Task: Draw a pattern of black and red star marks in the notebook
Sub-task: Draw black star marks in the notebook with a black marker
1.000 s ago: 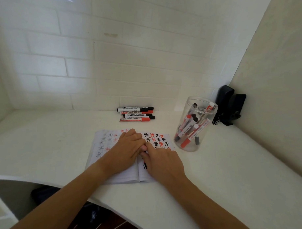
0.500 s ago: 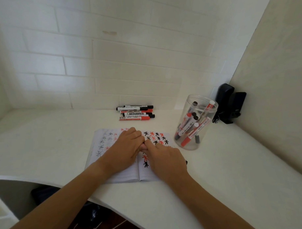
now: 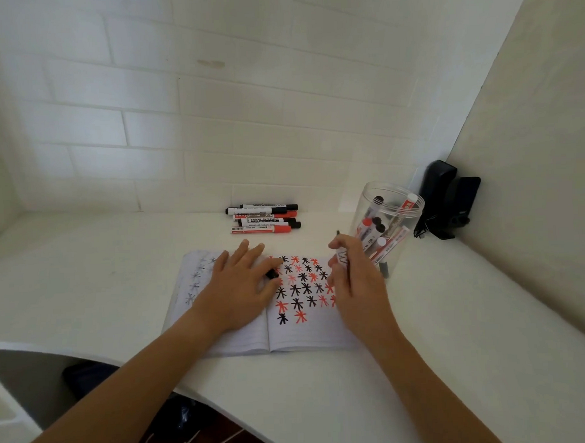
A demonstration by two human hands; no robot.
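The open notebook (image 3: 305, 337) lies on the white desk near its front edge. Rows of black and red star marks (image 3: 303, 285) fill the upper part of its right page. Faint marks show through on the left page. My left hand (image 3: 240, 289) rests on the left page with fingers spread, and a small black cap (image 3: 272, 274) is pinched at its thumb. My right hand (image 3: 351, 285) hovers over the page's right edge, gripping a white-barrelled marker (image 3: 343, 257) that stands nearly upright.
Several black and red whiteboard markers (image 3: 263, 219) lie in a stack by the tiled back wall. A clear plastic jar (image 3: 388, 211) with more markers stands just right of my right hand. A black device (image 3: 449, 202) sits in the right corner.
My hands, joined together over the notebook's middle, have pulled apart. The left stays on the left page with the cap; the right has moved right with the marker, uncovering the stars.
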